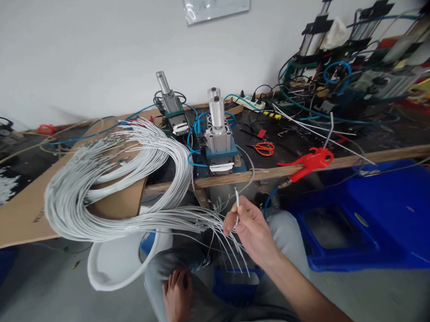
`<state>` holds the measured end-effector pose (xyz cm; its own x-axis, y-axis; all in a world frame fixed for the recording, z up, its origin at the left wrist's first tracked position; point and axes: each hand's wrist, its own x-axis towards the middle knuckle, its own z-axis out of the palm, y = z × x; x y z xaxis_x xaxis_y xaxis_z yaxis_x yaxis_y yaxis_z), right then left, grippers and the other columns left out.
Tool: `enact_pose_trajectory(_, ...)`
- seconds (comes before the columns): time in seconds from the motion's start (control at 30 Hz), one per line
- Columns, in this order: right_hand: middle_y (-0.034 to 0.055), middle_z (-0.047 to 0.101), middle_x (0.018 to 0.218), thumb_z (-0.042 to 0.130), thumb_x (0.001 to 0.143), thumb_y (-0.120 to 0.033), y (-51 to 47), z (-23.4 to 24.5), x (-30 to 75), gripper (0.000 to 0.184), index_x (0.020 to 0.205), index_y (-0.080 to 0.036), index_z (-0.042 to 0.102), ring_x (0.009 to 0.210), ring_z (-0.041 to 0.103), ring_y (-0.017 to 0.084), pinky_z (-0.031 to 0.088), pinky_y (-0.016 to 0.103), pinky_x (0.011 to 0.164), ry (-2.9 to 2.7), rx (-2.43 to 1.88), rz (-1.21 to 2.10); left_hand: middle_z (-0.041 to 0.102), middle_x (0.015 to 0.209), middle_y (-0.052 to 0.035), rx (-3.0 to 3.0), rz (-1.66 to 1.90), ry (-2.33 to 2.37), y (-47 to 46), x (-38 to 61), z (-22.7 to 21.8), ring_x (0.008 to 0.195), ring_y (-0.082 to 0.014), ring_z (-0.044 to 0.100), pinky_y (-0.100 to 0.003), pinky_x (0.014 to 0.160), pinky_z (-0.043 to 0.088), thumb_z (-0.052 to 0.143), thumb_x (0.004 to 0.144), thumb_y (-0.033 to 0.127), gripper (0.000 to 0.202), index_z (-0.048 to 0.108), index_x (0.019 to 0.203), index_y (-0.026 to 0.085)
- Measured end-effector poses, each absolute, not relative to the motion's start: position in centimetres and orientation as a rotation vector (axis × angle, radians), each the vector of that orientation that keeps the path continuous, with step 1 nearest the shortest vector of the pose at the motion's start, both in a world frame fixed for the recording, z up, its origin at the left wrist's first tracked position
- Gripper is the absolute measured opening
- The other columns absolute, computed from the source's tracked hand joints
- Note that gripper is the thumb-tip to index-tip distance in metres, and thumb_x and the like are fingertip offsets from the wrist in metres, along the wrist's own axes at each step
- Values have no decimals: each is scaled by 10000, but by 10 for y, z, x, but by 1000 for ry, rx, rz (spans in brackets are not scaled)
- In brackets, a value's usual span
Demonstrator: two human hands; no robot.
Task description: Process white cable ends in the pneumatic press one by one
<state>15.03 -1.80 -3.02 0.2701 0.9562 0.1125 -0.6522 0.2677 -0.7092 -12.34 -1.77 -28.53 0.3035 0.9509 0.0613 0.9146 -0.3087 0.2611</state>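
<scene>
My right hand (249, 223) is raised in front of the bench edge, its fingers pinched on a single white wire (236, 200) that points up toward the small pneumatic press (219, 144). A large looped bundle of white wires (123, 179) lies over a sheet of cardboard (21, 212) to the left, and its loose ends fan out beside my right hand. My left hand (177, 298) rests on my left thigh with its fingers curled down; nothing shows in it.
A second press (172, 108) stands behind the first. Orange scissors (264, 148), a red clamp (309, 161), a power strip (250, 101) and tangled blue hoses crowd the bench's right. A white bucket (116, 265) and blue crates (367, 216) sit on the floor.
</scene>
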Motion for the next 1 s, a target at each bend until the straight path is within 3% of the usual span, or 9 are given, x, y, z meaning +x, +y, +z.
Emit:
enact_pose_trajectory(0.27, -31, 637, 624, 543, 962, -431, -12, -33, 147, 245, 859, -210, 515, 578, 612, 108, 486, 220, 585, -637, -687, 1145, 692, 1015, -15, 2389, 327, 1739, -18, -124, -288, 974, -188, 608, -342, 871, 344, 471, 943, 244, 261, 730, 973, 236)
enact_pose_trajectory(0.33, -1, 682, 722, 479, 967, -487, -13, -48, 163, 272, 896, -226, 504, 692, 660, 147, 534, 288, 706, -735, -949, 1022, 694, 1014, -21, 2396, 339, 1731, -16, -119, -283, 974, -187, 609, -336, 863, 345, 468, 943, 247, 268, 734, 972, 233)
enact_pose_trajectory(0.4, 77, 719, 1013, 433, 940, -557, -27, -76, 194, 358, 1000, -222, 546, 1011, 668, 191, 485, 371, 986, -896, -1481, 767, 696, 1016, -33, 2401, 344, 1716, -12, -111, -277, 978, -190, 610, -336, 859, 349, 461, 946, 254, 279, 737, 982, 227)
enact_pose_trajectory(0.47, 180, 635, 1255, 462, 781, -725, -61, -112, 232, 652, 1138, -185, 544, 1225, 577, 300, 382, 486, 1112, -898, -1952, 585, 696, 1019, -45, 2400, 341, 1707, -8, -102, -271, 987, -195, 611, -339, 867, 352, 455, 945, 251, 290, 738, 1000, 223)
enact_pose_trajectory(0.53, 322, 617, 1187, 589, 530, -817, -112, -146, 262, 877, 1046, -108, 585, 1219, 542, 474, 339, 637, 1086, -808, -2157, 602, 694, 1034, -45, 2389, 337, 1693, -4, -95, -267, 993, -195, 611, -344, 884, 353, 456, 942, 252, 289, 735, 1012, 225)
enact_pose_trajectory(0.6, 337, 628, 1140, 573, 426, -879, -168, -173, 272, 934, 964, -117, 608, 1189, 547, 514, 351, 652, 1072, -761, -2295, 608, 692, 1053, -46, 2379, 333, 1661, -2, -90, -266, 1002, -195, 608, -345, 899, 353, 468, 937, 260, 284, 735, 1025, 226)
enact_pose_trajectory(0.73, 348, 464, 1390, 326, 571, -968, -234, -215, 229, 1185, 1263, -24, 514, 1372, 386, 483, 298, 613, 1140, -738, -2444, 503, 693, 1052, -36, 2350, 332, 1646, -5, -92, -266, 1010, -199, 607, -345, 899, 360, 482, 929, 255, 274, 735, 1029, 231)
enact_pose_trajectory(0.83, 371, 193, 1539, 266, 834, -769, -237, -244, 186, 1081, 1466, 108, 267, 1463, 215, 462, 333, 579, 1131, -855, -2518, 280, 693, 1048, -29, 2326, 334, 1700, -13, -102, -263, 1003, -203, 606, -357, 912, 368, 470, 935, 249, 277, 732, 1022, 233)
enact_pose_trajectory(1.0, 290, 274, 1556, 255, 946, -557, -221, -264, 174, 791, 1442, 31, 438, 1468, 181, 475, 292, 660, 1105, -1005, -2600, -11, 672, 1169, -40, 2362, 317, 1739, -42, -120, -258, 1138, -198, 572, -370, 1067, 346, 482, 925, 221, 279, 714, 1079, 222)
